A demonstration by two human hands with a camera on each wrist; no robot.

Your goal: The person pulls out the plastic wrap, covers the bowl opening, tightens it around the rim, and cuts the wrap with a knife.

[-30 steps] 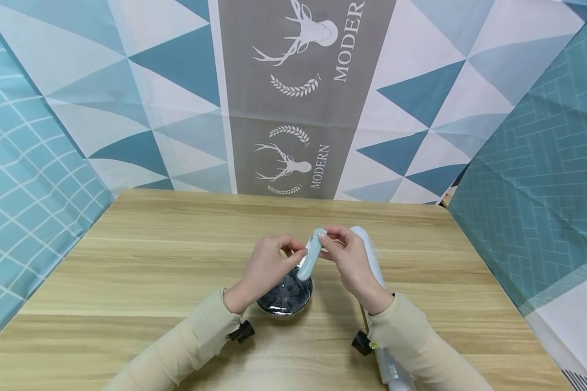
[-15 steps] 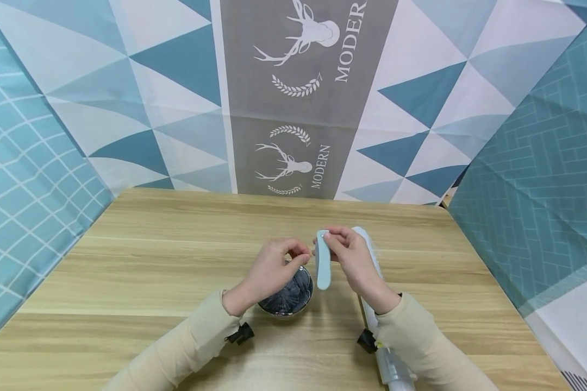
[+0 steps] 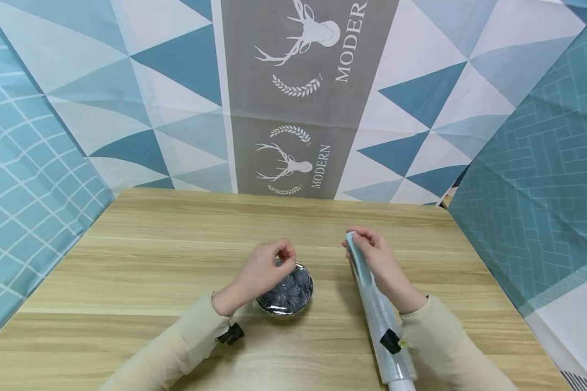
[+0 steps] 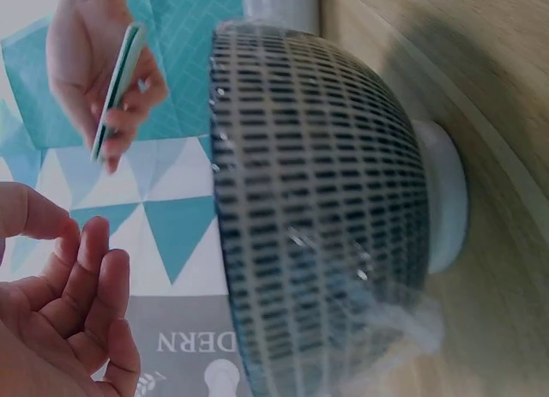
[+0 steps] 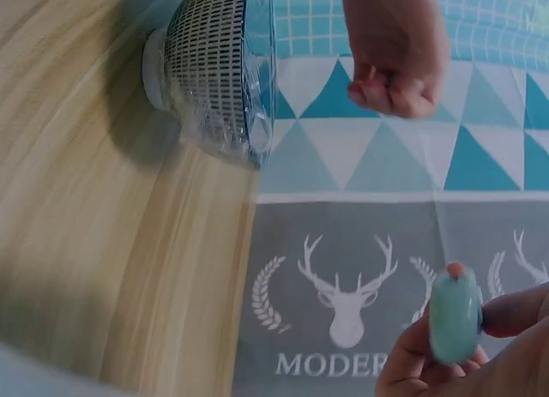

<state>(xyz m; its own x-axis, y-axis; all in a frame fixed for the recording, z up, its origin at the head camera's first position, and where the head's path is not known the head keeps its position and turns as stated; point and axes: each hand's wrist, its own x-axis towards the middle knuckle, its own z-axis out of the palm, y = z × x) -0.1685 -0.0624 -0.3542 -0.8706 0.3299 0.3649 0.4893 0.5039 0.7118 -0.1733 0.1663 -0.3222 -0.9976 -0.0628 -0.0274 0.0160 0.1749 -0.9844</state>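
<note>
A patterned bowl point(image 3: 287, 296) stands on the table with clear plastic wrap over its top. Its checked side point(image 4: 317, 183) and some bunched wrap show in the left wrist view. My left hand point(image 3: 261, 271) hovers beside and partly over the bowl, fingers loosely curled, thumb near the forefinger; nothing visible lies between them. To the right, my right hand point(image 3: 383, 266) pinches a pale mint folding knife point(image 3: 358, 260) by one end. No blade sticks out of it. The knife hangs over the far part of a plastic wrap roll point(image 3: 383, 336).
The roll lies lengthwise on the right of the wooden table point(image 3: 142, 260), its white core end point(image 3: 402, 384) toward me. A patterned cloth backdrop point(image 3: 293, 98) rises behind the table's far edge, with blue cloth at both sides.
The knife left my left fingers and went right in my right hand, from over the bowl to over the wrap roll. My left hand drew back slightly left.
</note>
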